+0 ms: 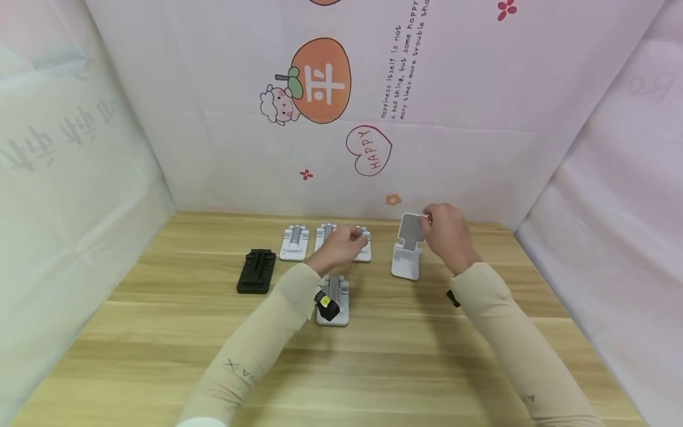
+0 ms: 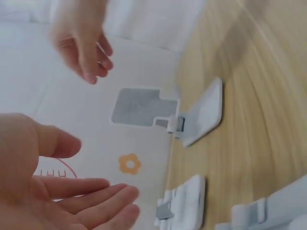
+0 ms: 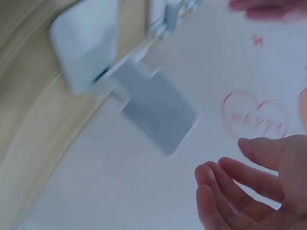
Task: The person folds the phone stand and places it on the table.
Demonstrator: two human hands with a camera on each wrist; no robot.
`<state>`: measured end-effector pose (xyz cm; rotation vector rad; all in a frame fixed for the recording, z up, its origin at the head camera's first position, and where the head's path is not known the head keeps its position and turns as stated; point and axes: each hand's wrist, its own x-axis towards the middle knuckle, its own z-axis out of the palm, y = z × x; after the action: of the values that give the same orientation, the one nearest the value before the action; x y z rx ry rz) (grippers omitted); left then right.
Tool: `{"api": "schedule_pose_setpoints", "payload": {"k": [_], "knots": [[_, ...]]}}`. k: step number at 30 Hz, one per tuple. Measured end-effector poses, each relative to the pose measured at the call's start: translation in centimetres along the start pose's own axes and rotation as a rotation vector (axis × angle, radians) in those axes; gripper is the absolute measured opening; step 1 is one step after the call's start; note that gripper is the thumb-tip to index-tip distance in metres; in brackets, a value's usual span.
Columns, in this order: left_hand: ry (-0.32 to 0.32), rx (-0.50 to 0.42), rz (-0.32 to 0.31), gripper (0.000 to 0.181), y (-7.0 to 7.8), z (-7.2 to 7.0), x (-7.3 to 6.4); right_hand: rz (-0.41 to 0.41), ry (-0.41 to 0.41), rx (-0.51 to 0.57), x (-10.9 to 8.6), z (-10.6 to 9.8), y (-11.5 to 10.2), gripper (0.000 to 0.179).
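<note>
A white phone stand [image 1: 405, 265] stands unfolded at the right of the group, its grey-padded plate [image 3: 158, 108] raised on the hinge. My right hand [image 1: 450, 236] is beside the top of that plate, overlapping its edge in the head view. Both wrist views show a gap between these fingers and the plate, with nothing held. My left hand [image 1: 340, 246] hovers above two folded white stands, partly hiding them. Its fingers are loosely extended, and the left wrist view shows the palm [image 2: 29, 191] holding nothing.
Another folded white stand [image 1: 295, 243] lies to the left, beside a folded black one [image 1: 257, 271]. Nearer to me is a white stand [image 1: 342, 308], partly covered by the left wrist's camera. A printed cloth wall [image 1: 453, 148] closes off the back of the wooden table [image 1: 373, 379].
</note>
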<state>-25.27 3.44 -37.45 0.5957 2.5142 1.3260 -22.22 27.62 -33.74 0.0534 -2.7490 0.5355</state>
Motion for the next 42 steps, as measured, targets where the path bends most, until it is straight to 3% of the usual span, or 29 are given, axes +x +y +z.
{"api": "schedule_pose_setpoints", "payload": {"k": [5,9,18,23,30,42], "knots": [[0.037,-0.121,-0.049,0.047,-0.6,0.6,-1.1,-0.002,-0.026,-0.003,0.6,0.0,1.9,0.033],[0.038,-0.185,-0.075,0.049,-1.2,1.6,-1.7,-0.007,-0.033,0.052,1.0,0.8,3.1,0.031],[0.044,-0.323,-0.079,0.047,-2.1,2.8,-1.9,0.047,-0.032,0.244,2.5,2.7,6.2,0.029],[0.031,-0.414,-0.091,0.046,-2.4,3.3,-1.9,0.051,-0.025,0.275,2.9,3.3,7.1,0.029],[0.017,-0.551,-0.146,0.045,-2.8,4.0,-1.7,-0.017,0.010,0.242,3.3,2.9,5.4,0.022],[-0.007,-0.615,-0.133,0.048,-2.3,3.9,-1.4,-0.068,0.058,0.305,3.1,-2.2,-0.7,0.025]]}}
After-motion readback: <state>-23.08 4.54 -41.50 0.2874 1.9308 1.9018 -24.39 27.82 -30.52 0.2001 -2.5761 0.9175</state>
